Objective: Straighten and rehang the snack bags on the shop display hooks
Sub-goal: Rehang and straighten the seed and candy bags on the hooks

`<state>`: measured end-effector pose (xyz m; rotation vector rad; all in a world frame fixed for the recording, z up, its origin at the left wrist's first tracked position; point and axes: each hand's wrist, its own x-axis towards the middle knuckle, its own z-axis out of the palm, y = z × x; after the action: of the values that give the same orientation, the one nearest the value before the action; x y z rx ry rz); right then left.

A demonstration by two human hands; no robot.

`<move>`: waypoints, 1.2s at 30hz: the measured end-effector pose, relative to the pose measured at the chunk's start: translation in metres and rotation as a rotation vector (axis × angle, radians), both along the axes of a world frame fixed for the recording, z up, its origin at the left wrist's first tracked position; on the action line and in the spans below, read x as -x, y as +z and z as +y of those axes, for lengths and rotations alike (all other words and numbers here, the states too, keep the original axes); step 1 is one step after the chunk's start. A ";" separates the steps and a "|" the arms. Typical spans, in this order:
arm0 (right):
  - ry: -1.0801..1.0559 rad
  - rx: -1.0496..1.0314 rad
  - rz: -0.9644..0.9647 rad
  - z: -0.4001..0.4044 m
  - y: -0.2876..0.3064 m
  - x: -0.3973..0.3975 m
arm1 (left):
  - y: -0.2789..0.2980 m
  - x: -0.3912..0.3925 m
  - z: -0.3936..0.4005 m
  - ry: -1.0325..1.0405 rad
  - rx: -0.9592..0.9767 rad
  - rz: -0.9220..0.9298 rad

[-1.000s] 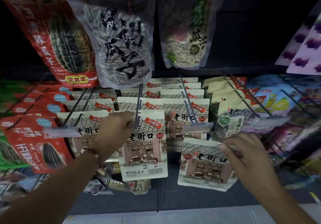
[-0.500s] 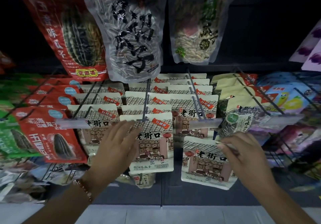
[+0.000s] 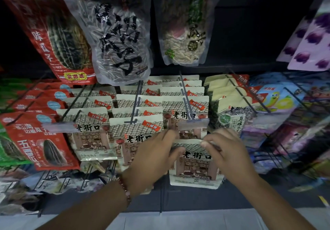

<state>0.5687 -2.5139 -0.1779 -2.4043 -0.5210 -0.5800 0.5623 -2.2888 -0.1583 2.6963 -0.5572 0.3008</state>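
We see both hands at frame centre pinching the top edge of a loose cream printed snack bag [image 3: 195,165]: left hand [image 3: 153,156], right hand [image 3: 226,151], presumably aligning its hole with the metal hook [image 3: 187,103] above.

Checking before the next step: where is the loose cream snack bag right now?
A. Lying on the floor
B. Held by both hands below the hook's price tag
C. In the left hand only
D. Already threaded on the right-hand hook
B: the left hand and the right hand both grip the top edge of the loose cream bag, which sits just below the price tag at the hook's tip, not yet on it.
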 end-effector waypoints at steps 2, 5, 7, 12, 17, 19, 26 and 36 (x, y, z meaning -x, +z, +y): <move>0.009 0.010 0.003 0.000 -0.002 0.000 | 0.003 -0.005 -0.004 -0.031 0.020 0.017; 0.016 0.039 -0.020 -0.003 -0.002 -0.003 | 0.004 -0.011 -0.008 -0.027 -0.018 0.072; 0.013 0.038 -0.016 -0.005 -0.002 -0.006 | 0.004 -0.014 -0.011 0.003 -0.036 0.073; -0.020 -0.004 0.114 -0.011 -0.011 -0.017 | 0.000 -0.021 -0.019 0.076 -0.029 0.100; -0.008 -0.084 0.259 -0.017 -0.017 -0.031 | -0.009 -0.029 -0.015 0.168 0.066 0.188; 0.011 -0.131 0.267 -0.014 -0.011 -0.037 | -0.008 -0.030 -0.011 0.195 0.128 0.199; 0.034 -0.223 0.240 -0.009 0.017 -0.063 | 0.015 -0.045 -0.007 0.182 0.239 0.136; 0.088 -0.121 0.260 -0.011 0.014 -0.081 | 0.021 -0.059 -0.011 0.176 0.157 0.203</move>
<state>0.6494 -2.5246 -0.1643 -2.2841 -0.4621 -0.2472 0.6215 -2.2993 -0.1375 2.5862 -0.2273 0.1098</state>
